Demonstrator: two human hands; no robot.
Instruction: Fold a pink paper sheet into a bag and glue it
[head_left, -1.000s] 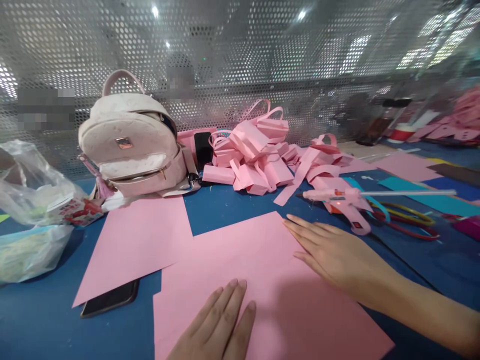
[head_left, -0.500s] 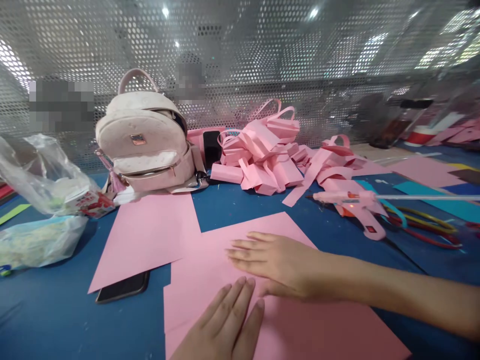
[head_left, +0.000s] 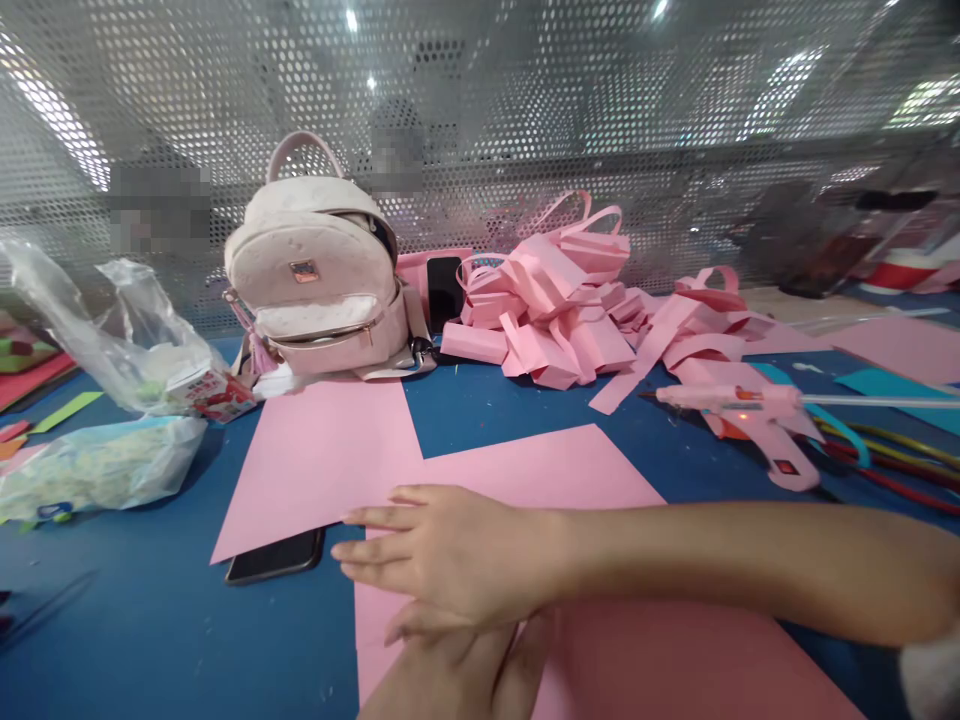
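Several overlapping pink paper sheets [head_left: 547, 470] lie in front of me. My right hand [head_left: 465, 555] reaches across them, palm down, its fingers stretched out to the left over the sheets' edge. Beneath it, at the bottom, my left hand [head_left: 450, 680] rests flat on the paper; the right hand covers part of its fingers. Neither hand grips anything. Another pink sheet [head_left: 322, 460] lies to the left, partly covering a dark phone [head_left: 277, 558].
A pale backpack [head_left: 322, 280] stands at the back left, beside a plastic bag [head_left: 142, 350] and a soft packet [head_left: 105, 465]. Folded pink paper strips [head_left: 555, 310] are heaped at the back. A pink glue gun [head_left: 750, 405] lies right, near scissors [head_left: 900, 460].
My right hand has slid left across the paper and now overlaps the fingers of my left hand. The left hand has stayed at the bottom. The view has turned slightly left.
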